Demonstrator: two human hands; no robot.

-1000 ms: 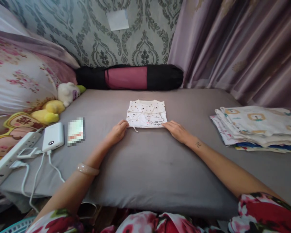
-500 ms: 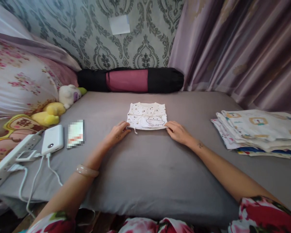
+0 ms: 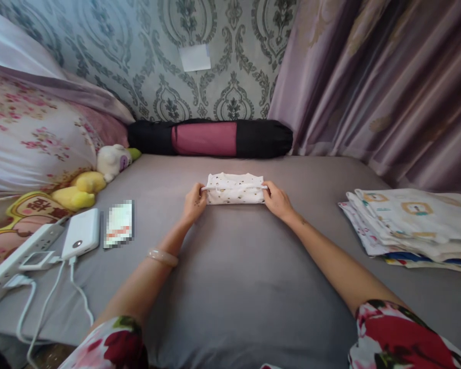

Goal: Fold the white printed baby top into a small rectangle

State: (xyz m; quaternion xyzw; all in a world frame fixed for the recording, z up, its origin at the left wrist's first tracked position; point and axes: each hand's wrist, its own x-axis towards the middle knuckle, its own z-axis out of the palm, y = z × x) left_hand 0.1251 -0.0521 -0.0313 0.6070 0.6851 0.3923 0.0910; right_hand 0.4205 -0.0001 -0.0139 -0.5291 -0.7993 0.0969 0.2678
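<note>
A small white baby shirt (image 3: 236, 196) with dark specks lies on the grey bed sheet (image 3: 238, 277), its lower part folded up over the upper part. At the left end of the folded edge, my left hand (image 3: 195, 201) pinches the cloth. My right hand (image 3: 277, 201) pinches the same edge at its right end. The edge runs straight between both hands. The cartoon print on the front is hidden by the fold.
A stack of folded cloths (image 3: 411, 215) lies at the right. Left are a white power bank (image 3: 82, 233), a power strip (image 3: 26, 261), cables, a blurred card (image 3: 118, 224) and plush toys (image 3: 80, 189). A black and pink rolled bag (image 3: 205, 138) lies along the wall.
Both hands have lifted the shirt's lower edge and brought it away from me over the upper part, so the shirt is now shorter and its cartoon print is covered. The view has tilted slightly up.
</note>
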